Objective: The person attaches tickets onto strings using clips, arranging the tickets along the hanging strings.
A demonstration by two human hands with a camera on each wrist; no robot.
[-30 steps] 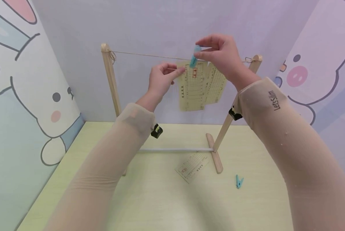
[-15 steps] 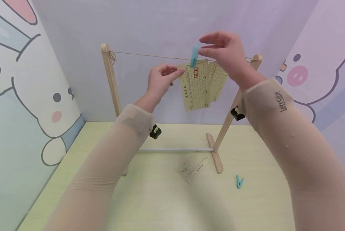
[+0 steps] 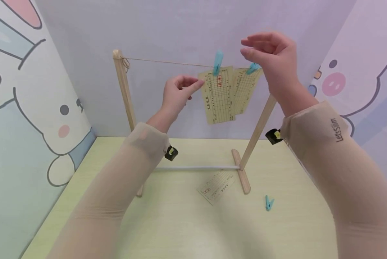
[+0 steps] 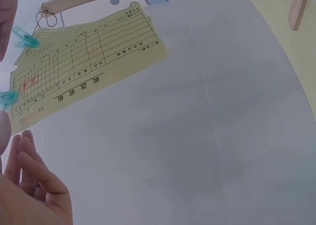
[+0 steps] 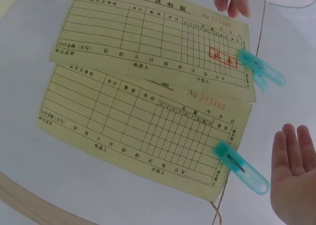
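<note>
Blue plastic told you what had changed in the head view: your right hand point(image 3: 274, 59) had come away from the left peg point(image 3: 217, 63), up and to the right, its thumb and fingertips apart with nothing between them. That peg stood nearly upright on the string point(image 3: 164, 62), biting the top of the left slip point(image 3: 221, 99), so the slip seemed to hang without your right hand's help. Half a second earlier your thumb was at that peg and your hand hid the right peg point(image 3: 253, 68), which now showed on the right slip point(image 3: 244, 88). Your left hand point(image 3: 181, 93) had drawn back slightly too, thumb and forefinger close together at the left slip's edge. The table slip point(image 3: 216, 187) and loose peg point(image 3: 269, 203) lay unmoved on the table point(image 3: 180, 226), so one of each was apparently still unhung.

Through the left wrist view, your left thumb and fingers stood a little apart by the left slip's corner; you could not tell whether they touched it. Your right hand was only a sliver, too little to read.

Through the right wrist view, your right fingers were straight, side by side and free, near the right peg. The left slip overlapped the right slip.
</note>
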